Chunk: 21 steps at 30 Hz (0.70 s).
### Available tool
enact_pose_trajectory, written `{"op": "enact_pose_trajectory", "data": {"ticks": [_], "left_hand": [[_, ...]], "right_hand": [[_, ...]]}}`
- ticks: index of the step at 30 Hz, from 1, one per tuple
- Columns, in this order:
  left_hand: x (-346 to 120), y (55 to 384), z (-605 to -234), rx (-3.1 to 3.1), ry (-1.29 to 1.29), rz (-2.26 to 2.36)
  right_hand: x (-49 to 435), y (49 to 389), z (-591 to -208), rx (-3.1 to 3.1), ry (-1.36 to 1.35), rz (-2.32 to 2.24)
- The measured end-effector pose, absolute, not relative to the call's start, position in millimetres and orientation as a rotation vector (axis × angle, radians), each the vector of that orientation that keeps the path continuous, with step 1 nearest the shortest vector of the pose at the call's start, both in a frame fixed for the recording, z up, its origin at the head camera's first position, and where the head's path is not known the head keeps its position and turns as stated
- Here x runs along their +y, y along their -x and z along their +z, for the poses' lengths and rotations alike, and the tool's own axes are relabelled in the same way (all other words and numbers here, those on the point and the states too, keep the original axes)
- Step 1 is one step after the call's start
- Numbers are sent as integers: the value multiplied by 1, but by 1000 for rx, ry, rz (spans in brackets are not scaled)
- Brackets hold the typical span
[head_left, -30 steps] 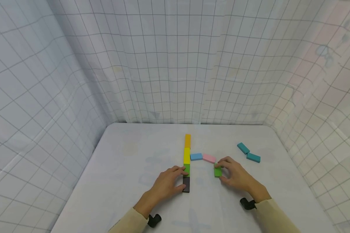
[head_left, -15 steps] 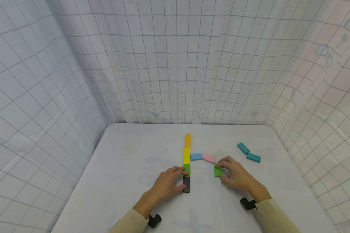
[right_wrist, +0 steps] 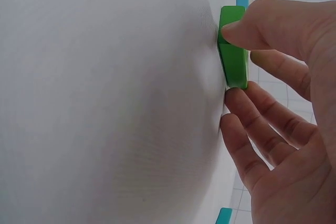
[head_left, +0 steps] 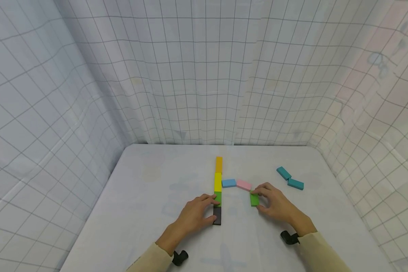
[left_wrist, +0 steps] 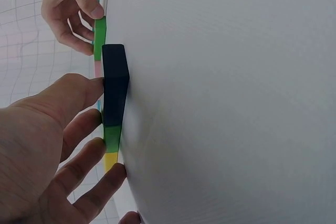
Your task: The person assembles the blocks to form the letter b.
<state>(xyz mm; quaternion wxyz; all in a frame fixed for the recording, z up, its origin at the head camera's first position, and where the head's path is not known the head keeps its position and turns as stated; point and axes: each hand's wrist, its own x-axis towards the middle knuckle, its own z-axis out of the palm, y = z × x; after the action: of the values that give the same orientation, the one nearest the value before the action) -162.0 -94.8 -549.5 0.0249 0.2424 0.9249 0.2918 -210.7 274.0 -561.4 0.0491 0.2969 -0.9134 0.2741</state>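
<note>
Flat rectangular blocks form a column in the head view: an orange block (head_left: 219,164) farthest, then a yellow block (head_left: 218,182), a green block (head_left: 218,195) and a black block (head_left: 217,215). My left hand (head_left: 196,214) rests along the column, fingertips on its green block and thumb at the black one. From the yellow block, a light-blue block (head_left: 229,183) and a slanted pink block (head_left: 243,184) lead right. Beyond the pink one, my right hand (head_left: 273,203) pinches a second green block (right_wrist: 233,59) between thumb and fingers, its far end close to the pink block's corner.
Two teal blocks, one slanted (head_left: 283,173) and one lying flatter (head_left: 295,184), meet at their ends to the right. A white cloth covers the table (head_left: 149,181). Grid-patterned curtains (head_left: 197,94) hang behind and at both sides.
My right hand has eased the green block it holds very slightly to the right. The left hand and the other blocks stay where they were.
</note>
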Motion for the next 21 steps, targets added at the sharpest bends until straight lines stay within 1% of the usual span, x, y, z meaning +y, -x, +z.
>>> {"op": "enact_pose_trajectory", "data": {"ticks": [21], "left_hand": [[-95, 161, -548, 2877, -755, 899]], "right_hand": [[275, 212, -563, -2830, -870, 831]]}}
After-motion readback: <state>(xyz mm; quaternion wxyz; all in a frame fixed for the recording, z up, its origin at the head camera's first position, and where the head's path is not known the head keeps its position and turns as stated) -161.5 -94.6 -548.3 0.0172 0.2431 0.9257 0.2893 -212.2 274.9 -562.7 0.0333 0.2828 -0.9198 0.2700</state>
